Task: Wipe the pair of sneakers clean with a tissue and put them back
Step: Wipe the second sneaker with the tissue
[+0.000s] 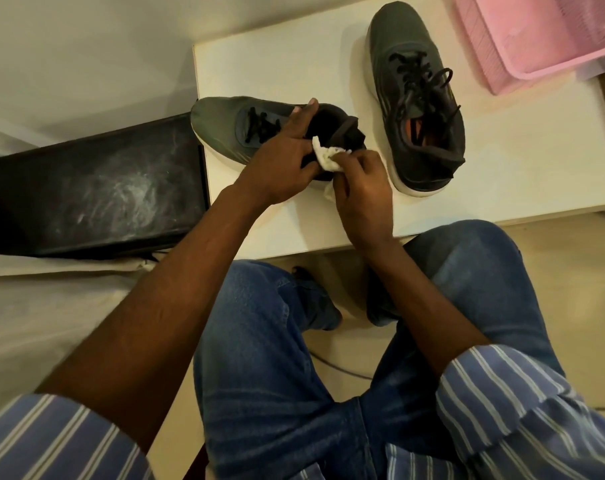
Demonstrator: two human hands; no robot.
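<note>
Two sneakers on the bench (502,174). Near sneaker (225,123) lies at the bench's left edge, toe pointing left. Far sneaker (415,98) stands to its right, toe pointing away. Basket (536,39) sits at the far right corner. Both hands meet at the near sneaker's heel, a tissue (329,157) between them.

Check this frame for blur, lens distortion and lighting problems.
Head view: warm indoor light, no glare; the table edge bows from wide-angle distortion; both hands, the left hand and the right hand, the tissue and the sneakers are slightly soft; the pink basket is blurrier.
</note>
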